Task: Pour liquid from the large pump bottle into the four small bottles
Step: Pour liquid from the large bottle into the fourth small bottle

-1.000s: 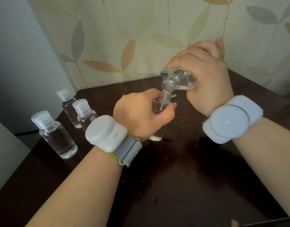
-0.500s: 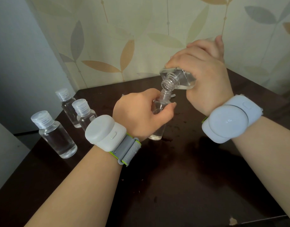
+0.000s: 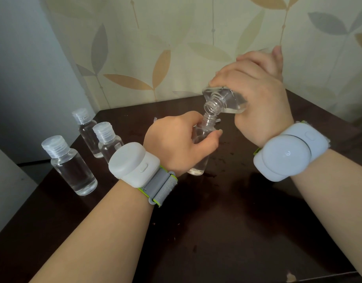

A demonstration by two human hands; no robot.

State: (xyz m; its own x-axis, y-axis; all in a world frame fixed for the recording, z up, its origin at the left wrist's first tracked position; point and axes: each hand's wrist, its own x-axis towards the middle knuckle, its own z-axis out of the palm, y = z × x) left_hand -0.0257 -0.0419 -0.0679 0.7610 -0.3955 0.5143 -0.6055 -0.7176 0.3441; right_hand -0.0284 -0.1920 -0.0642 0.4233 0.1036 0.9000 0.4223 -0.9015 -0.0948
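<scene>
Clear large bottle point(image 3: 227, 101) in right grip point(image 3: 255, 103), tilted over small bottle point(image 3: 204, 129)

Dark table point(image 3: 227, 231); three capped small bottles point(image 3: 72, 166) standing left.

Right hand point(image 3: 255, 99) tips the large bottle point(image 3: 225, 101) over the open small bottle point(image 3: 202, 139) held upright on the table point(image 3: 237, 211) by the left hand point(image 3: 176, 144), three capped bottles point(image 3: 70, 166) standing left

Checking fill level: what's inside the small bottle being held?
Clear liquid shows at the bottom of the small bottle. The left hand covers its middle, so the level cannot be seen.
</scene>
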